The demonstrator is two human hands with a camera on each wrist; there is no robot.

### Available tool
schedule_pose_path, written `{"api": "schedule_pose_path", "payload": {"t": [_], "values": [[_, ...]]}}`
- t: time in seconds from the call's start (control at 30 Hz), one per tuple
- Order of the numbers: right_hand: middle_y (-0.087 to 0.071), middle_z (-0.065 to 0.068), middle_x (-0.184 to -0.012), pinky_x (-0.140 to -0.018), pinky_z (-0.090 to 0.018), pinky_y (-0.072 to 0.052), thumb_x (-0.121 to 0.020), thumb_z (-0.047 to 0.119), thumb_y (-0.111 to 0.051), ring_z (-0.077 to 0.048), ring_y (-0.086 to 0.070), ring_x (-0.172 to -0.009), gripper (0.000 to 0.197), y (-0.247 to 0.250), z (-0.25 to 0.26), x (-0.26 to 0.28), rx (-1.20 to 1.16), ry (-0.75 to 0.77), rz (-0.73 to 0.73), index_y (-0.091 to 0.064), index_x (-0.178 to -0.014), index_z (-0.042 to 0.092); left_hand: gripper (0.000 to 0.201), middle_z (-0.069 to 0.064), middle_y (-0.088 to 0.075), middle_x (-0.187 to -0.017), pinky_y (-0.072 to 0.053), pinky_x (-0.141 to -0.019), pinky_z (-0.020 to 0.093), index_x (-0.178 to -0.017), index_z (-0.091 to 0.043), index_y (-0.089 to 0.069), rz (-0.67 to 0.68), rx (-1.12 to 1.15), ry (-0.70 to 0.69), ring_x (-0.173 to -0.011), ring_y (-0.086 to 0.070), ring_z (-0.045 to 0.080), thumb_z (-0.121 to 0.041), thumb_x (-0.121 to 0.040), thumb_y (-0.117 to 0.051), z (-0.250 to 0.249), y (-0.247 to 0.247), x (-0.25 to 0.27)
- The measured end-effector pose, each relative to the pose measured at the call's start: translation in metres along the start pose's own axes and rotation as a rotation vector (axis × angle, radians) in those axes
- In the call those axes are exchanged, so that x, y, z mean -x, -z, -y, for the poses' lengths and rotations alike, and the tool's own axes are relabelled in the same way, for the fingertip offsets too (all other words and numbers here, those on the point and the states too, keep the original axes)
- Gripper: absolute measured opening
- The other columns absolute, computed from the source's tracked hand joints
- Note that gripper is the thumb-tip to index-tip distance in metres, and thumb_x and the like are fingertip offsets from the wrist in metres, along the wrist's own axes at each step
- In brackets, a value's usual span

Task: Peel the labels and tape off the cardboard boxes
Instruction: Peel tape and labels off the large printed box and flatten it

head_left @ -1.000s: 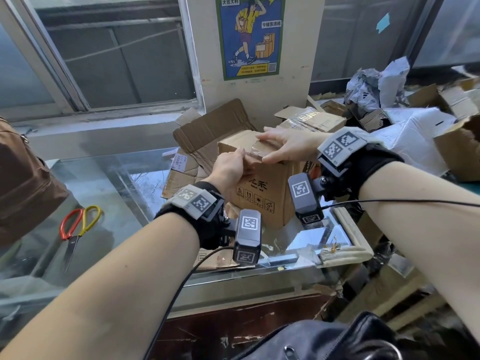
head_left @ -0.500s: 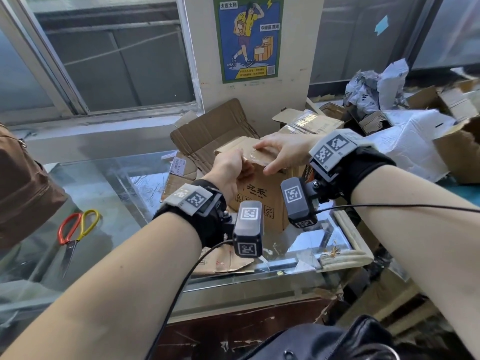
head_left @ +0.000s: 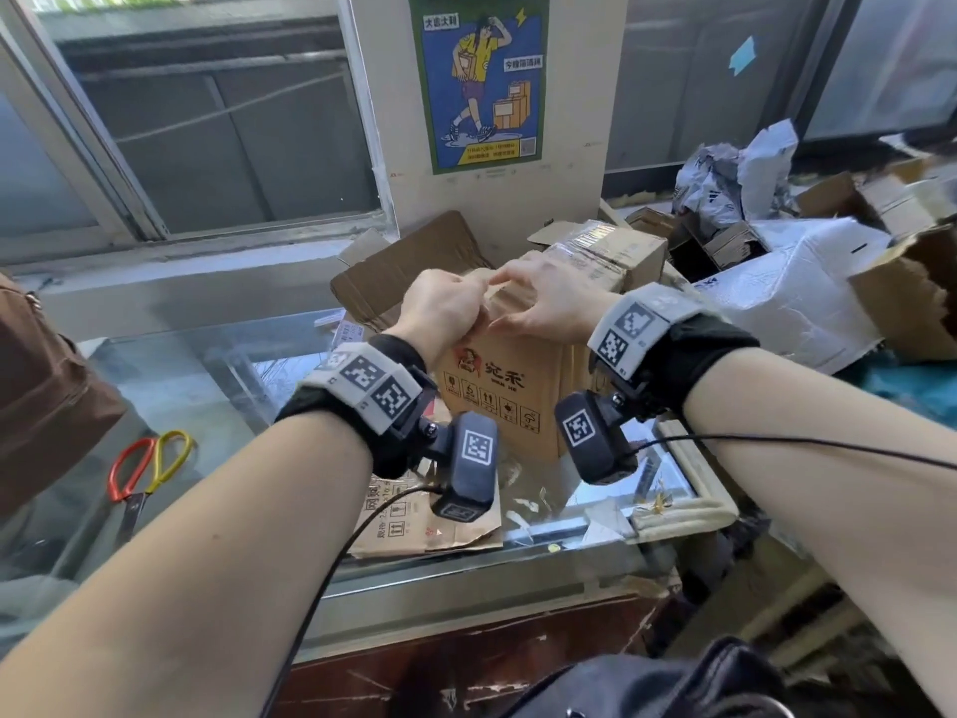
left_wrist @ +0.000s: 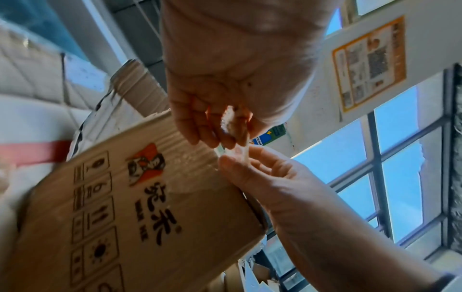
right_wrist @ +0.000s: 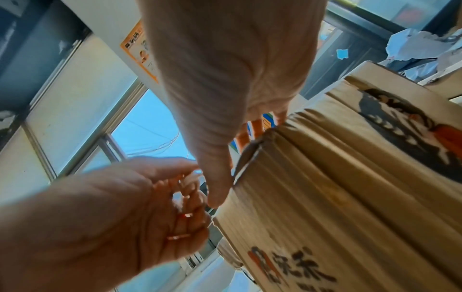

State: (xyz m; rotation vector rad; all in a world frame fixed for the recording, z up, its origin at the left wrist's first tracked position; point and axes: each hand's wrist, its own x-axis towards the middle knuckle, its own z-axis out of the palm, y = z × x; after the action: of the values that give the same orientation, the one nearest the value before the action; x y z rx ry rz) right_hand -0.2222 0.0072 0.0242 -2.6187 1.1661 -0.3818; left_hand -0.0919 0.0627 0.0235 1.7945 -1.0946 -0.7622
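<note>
— Grip check first: what are both hands doing?

— Left hand [left_wrist: 220,110] is pinching a crumpled end of clear tape [left_wrist: 231,122] between thumb and fingertips, so that grip is clamped on the tape. Right hand [left_wrist: 265,177] is spreading over the top of the cardboard box [head_left: 510,391], thumb down the near face and fingers bent over the top edge; I'm judging it is bracing the box, though its fingertip is also meeting the tape end just under my left grip.

— Where is the box sitting?

— Directly under both grips, upright on the glass worktop [head_left: 217,375], printed face towards me.

— Which step is this?

— I'm reckoning the peel is only starting: the tape is lifting at the top corner, while a glossy band is clinging across the face below my fingers. Next I'm needing a steady pull away from the right hand, low along the cardboard, with that hand pressing down so the box isn't tipping.

— Any writing?

— Bold black characters beside a red-and-black logo, small Latin letters beneath that I'm not managing to read, and a row of handling pictograms. Scissors [head_left: 147,474] are lying well off to the left of my left grip.
</note>
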Motion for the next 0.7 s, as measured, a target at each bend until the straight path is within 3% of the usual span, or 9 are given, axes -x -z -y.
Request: {"api": "schedule_pose_path", "payload": {"t": [0.1,0.23,0.33,0.4,0.47,0.53,0.7], "values": [[-0.056,-0.007,-0.116,-0.096,-0.036,-0.035,-0.091,0.041,-0.057,-0.024,-0.045,-0.113,0.032,-0.007,0.002,-0.003,-0.003,0.064,-0.042,-0.065,-0.115,0.022,0.040,0.010,-0.070,-0.074,-0.059,-0.079,0.040,-0.067,-0.009,-0.067,0.014,-0.176,-0.010,-0.072,-0.068,0.028,-0.035,-0.090,-0.048,0.000,0.007,-0.004],[-0.053,-0.003,-0.098,-0.085,-0.028,-0.032,-0.094,0.026,-0.054,-0.018,-0.040,-0.101,0.023,-0.011,0.003,-0.011,-0.075,0.043,-0.076,-0.071,-0.107,0.017,0.044,0.009,-0.067,-0.075,-0.054,-0.061,0.030,-0.083,-0.006,-0.063,0.033,-0.213,0.092,-0.062,-0.061,0.022,-0.037,-0.099,-0.037,-0.001,0.013,-0.007],[-0.058,0.001,-0.089,-0.075,-0.024,-0.041,-0.095,0.026,-0.056,-0.013,-0.053,-0.088,0.024,-0.011,0.000,-0.015,-0.349,-0.038,-0.102,-0.074,-0.102,0.012,0.037,0.010,-0.064,-0.084,-0.054,-0.050,0.026,-0.091,-0.004,-0.058,-0.006,-0.103,0.093,-0.064,-0.063,0.021,-0.033,-0.099,-0.036,0.003,0.010,-0.006],[-0.064,0.002,-0.087,-0.074,-0.027,-0.048,-0.093,0.027,-0.059,-0.012,-0.059,-0.083,0.023,-0.011,-0.002,-0.016,-0.485,-0.105,-0.100,-0.074,-0.098,0.010,0.028,0.009,-0.061,-0.091,-0.060,-0.061,0.035,-0.105,-0.006,-0.053,-0.073,0.051,0.026,-0.070,-0.065,0.022,-0.026,-0.098,-0.035,0.011,0.006,-0.007],[-0.068,-0.001,-0.083,-0.071,-0.025,-0.051,-0.092,0.026,-0.061,-0.010,-0.061,-0.076,0.020,-0.011,-0.004,-0.016,-0.606,-0.155,-0.104,-0.074,-0.091,0.011,0.019,0.008,-0.058,-0.097,-0.059,-0.069,0.038,-0.108,-0.013,-0.049,-0.123,0.193,-0.055,-0.077,-0.065,0.024,-0.018,-0.098,-0.035,0.017,0.003,-0.007],[-0.069,-0.001,-0.076,-0.062,-0.018,-0.050,-0.092,0.025,-0.062,-0.006,-0.061,-0.065,0.018,-0.012,-0.004,-0.015,-0.692,-0.198,-0.126,-0.073,-0.084,0.013,0.020,0.008,-0.060,-0.101,-0.057,-0.067,0.035,-0.111,-0.014,-0.049,-0.069,0.261,-0.072,-0.080,-0.066,0.024,-0.011,-0.096,-0.037,0.023,0.000,-0.007],[-0.072,-0.016,-0.086,-0.075,-0.036,-0.055,-0.092,0.024,-0.061,-0.022,-0.065,-0.076,0.022,-0.013,-0.011,-0.016,-0.817,-0.239,-0.124,-0.074,-0.080,0.009,0.036,0.002,-0.065,-0.102,-0.053,-0.074,0.028,-0.121,-0.011,-0.051,0.116,0.258,-0.068,-0.082,-0.063,0.014,-0.019,-0.089,-0.065,0.032,-0.012,-0.006]]}}
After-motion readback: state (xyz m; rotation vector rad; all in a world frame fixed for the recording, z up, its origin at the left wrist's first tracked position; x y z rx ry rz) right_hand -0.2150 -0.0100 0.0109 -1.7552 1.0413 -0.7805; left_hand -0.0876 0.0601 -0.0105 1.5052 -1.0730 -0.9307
